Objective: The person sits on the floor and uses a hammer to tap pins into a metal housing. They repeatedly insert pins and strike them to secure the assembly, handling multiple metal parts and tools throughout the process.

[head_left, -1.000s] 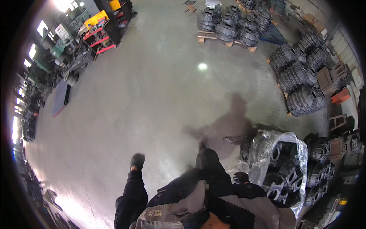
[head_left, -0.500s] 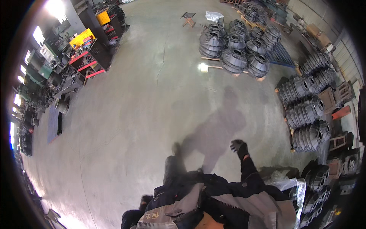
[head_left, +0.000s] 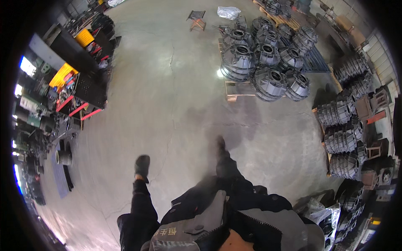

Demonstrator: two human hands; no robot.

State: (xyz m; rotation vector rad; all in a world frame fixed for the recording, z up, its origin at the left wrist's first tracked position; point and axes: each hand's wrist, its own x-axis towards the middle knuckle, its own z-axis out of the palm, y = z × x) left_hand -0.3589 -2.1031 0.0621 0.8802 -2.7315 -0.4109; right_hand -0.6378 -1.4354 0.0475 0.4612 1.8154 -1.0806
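My left hand [head_left: 142, 166], in a dark glove with a strip of bare wrist behind it, hangs forward over the grey concrete floor [head_left: 142, 100]. No object shows in it, and its fingers cannot be made out apart. My right hand is out of sight; only the dark jacket shows on that side. One leg [head_left: 226, 165] is stretched forward, its shoe blurred. Ahead to the right, grey cast-metal housings [head_left: 268, 83], round with open centres, stand stacked on a wooden pallet [head_left: 240, 88].
More housings [head_left: 342, 138] lie in rows along the right wall. A folding stool [head_left: 197, 20] and a silvery plastic bundle [head_left: 228, 13] are at the far end. Tool cabinets [head_left: 90, 94] with red drawers and yellow panels line the left. Clear plastic wrap [head_left: 320, 213] lies near right.
I have moved forward, and the stacked housings are nearer. My left hand has swung ahead, while my right hand has gone back out of view. The other leg is now in front.
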